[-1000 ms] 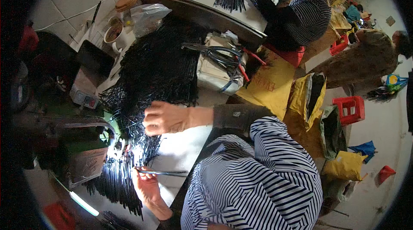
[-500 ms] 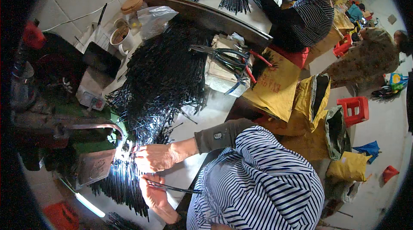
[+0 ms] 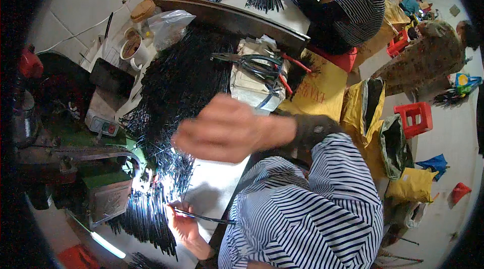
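My left hand (image 3: 184, 223), low in the view, pinches a few thin black strands (image 3: 204, 217) that run back toward my striped shirt. Smeared by motion, my right hand (image 3: 217, 128) hangs over the near side of a large pile of black strands (image 3: 186, 67); whether it holds anything cannot be made out. Left of my left hand, a row of black strands (image 3: 148, 216) fans out under the brightly lit head of a green bench machine (image 3: 138, 173). The strands' exact kind is unclear.
Pliers (image 3: 227, 57) and red-handled tools lie on a wrapped block (image 3: 254, 85) beyond the pile. A mug (image 3: 133, 50), a plastic bag (image 3: 169, 27) and a dark phone-like slab (image 3: 112, 77) stand at the back. A co-worker (image 3: 348, 22) sits beyond a wooden divider (image 3: 232, 14).
My right hand has left the lit machine head and swung up and right, over the pile. My left hand keeps its place with the strands. The whole view has shifted slightly.
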### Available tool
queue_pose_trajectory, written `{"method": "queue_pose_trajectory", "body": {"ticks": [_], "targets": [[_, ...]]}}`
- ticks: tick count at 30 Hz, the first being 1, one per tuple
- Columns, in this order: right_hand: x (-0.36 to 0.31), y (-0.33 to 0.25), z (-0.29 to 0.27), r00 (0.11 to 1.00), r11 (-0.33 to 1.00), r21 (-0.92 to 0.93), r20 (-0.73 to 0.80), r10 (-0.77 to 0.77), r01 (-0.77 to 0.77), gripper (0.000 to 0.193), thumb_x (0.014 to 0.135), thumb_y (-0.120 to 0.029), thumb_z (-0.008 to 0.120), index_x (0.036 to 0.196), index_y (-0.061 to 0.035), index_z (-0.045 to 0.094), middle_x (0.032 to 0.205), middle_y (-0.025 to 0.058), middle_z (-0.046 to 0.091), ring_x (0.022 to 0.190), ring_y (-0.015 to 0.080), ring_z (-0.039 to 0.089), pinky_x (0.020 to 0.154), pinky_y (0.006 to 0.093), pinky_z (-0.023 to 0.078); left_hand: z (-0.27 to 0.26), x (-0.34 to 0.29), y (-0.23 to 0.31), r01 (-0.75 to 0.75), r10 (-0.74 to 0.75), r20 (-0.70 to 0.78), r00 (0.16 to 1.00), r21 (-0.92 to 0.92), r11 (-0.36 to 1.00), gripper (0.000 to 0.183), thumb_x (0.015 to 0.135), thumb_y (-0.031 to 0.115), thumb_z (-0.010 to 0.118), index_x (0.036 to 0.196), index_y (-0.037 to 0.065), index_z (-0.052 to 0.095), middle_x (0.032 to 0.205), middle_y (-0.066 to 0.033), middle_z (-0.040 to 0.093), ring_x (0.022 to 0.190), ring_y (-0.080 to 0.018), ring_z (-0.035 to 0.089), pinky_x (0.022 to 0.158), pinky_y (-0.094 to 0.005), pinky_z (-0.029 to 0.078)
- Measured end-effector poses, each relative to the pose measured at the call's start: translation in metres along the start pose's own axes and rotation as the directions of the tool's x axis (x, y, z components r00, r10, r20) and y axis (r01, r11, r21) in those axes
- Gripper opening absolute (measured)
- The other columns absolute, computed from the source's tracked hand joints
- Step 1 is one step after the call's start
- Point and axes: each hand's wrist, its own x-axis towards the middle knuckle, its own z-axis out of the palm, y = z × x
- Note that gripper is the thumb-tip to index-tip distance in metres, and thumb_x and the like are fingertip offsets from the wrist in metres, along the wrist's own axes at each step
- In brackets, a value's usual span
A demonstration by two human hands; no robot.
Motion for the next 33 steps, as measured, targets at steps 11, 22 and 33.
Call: {"method": "queue_pose_trajectory", "body": {"ticks": [11, 22, 33], "targets": [[-0.128, 0.235, -0.121, 0.935, 0.762, -0.571, -0.029, 0.353, -0.306, 0.023, 0.083, -0.003, 0.056, 0.105, -0.0063, 0.061, 0.098, 0.0089, 0.061, 0.079, 0.0275, 0.064, 0.068, 0.0320, 0.054, 0.016, 0.002, -0.012, 0.036, -0.034, 0.063, 0.997, -0.024, 0.999, 0.023, 0.080, 0.013, 0.065, 0.102, 0.010, 0.059, 0.077, 0.0013, 0.051, 0.065, -0.0125, 0.037, 0.057, -0.0264, 0.029], [-0.206, 0.244, -0.118, 0.772, 0.598, -0.561, -0.123, 0.623, -0.572, 0.022, 0.081, -0.002, 0.055, 0.103, -0.0057, 0.058, 0.100, 0.0160, 0.061, 0.087, 0.0337, 0.062, 0.072, 0.0383, 0.052, 0.018, -0.001, -0.010, 0.068, -0.065, 0.100, 0.993, -0.023, 0.997, 0.025, 0.079, 0.015, 0.064, 0.102, 0.008, 0.057, 0.069, 0.0019, 0.042, 0.063, -0.0120, 0.032, 0.059, -0.0269, 0.026], [-0.172, 0.175, -0.152, 0.842, 0.451, -0.786, -0.157, 0.516, -0.423, 0.032, 0.078, -0.005, 0.059, 0.108, -0.0153, 0.063, 0.099, 0.0087, 0.063, 0.086, 0.0265, 0.062, 0.074, 0.0367, 0.050, 0.019, 0.003, -0.007, 0.042, -0.043, -0.071, 0.997, -0.020, 0.999, 0.027, 0.078, 0.015, 0.065, 0.104, 0.008, 0.058, 0.071, 0.0008, 0.045, 0.060, -0.0118, 0.032, 0.058, -0.0276, 0.026]]}}
